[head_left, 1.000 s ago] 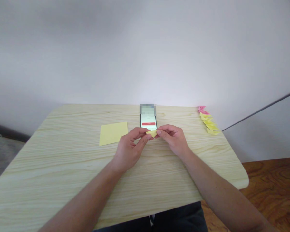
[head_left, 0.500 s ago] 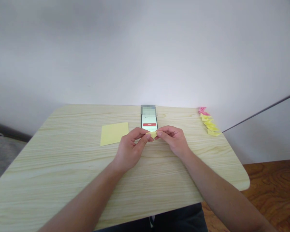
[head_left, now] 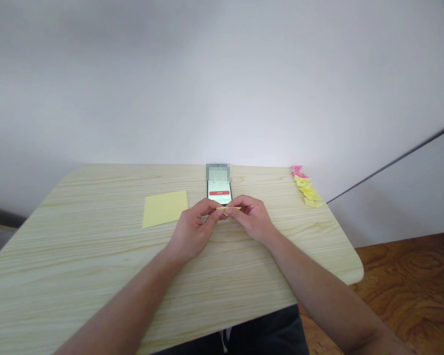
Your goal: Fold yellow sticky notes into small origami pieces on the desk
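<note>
Between my two hands is a small piece of folded yellow paper (head_left: 225,209), pinched just in front of the phone. My left hand (head_left: 195,224) grips its left part between thumb and fingers. My right hand (head_left: 252,217) pinches it from the other side, thumb on the near face. The fingertips of both hands almost meet and cover much of the paper, so its exact shape is hard to make out. A flat yellow sheet (head_left: 165,209) lies on the table to the left of my left hand.
A lit phone (head_left: 219,190) lies near the wall (head_left: 222,98) behind my hands. Along the right edge of the wooden table (head_left: 96,256) sit a pink folded paper (head_left: 299,171) and several yellow folded papers (head_left: 308,191) in a row.
The view has shifted slightly, so the table items appear further left. Both hands still hold the yellow paper; my right fingertips have moved closer to the left ones, and the paper looks flatter.
</note>
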A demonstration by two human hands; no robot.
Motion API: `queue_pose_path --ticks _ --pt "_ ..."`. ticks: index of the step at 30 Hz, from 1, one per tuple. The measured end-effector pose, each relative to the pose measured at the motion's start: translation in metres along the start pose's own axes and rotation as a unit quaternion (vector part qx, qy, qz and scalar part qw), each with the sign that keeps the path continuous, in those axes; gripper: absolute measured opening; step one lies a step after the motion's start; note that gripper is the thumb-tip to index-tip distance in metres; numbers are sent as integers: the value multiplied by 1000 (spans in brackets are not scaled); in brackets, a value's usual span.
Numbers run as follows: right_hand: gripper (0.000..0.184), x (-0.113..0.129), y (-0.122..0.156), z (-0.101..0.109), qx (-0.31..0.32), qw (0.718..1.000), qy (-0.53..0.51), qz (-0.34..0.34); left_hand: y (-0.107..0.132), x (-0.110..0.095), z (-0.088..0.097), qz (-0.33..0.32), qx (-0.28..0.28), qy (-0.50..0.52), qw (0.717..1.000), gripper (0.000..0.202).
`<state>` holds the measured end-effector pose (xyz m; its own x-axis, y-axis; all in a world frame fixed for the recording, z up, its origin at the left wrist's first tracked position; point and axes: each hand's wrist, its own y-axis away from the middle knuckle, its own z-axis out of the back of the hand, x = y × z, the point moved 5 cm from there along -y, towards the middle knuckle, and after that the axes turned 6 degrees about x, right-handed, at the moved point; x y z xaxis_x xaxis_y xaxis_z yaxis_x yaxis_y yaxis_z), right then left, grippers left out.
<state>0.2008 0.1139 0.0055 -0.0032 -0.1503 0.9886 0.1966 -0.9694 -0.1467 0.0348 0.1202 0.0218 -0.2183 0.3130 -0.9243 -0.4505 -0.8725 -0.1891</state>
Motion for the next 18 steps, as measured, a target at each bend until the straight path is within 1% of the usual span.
queue_pose_path --ticks 4,10,14,18 --pt "22 -2 -2 4 -6 999 40 8 -1 5 1 11 16 -27 999 24" --pt "23 -2 -3 3 6 998 67 21 -5 12 3 8 36 -22 999 26" --pt "24 -8 -5 2 -13 997 82 7 -6 12 4 1 26 -25 999 29" --pt "25 -9 -6 2 -15 995 95 6 -7 12 4 3 22 -47 999 30"
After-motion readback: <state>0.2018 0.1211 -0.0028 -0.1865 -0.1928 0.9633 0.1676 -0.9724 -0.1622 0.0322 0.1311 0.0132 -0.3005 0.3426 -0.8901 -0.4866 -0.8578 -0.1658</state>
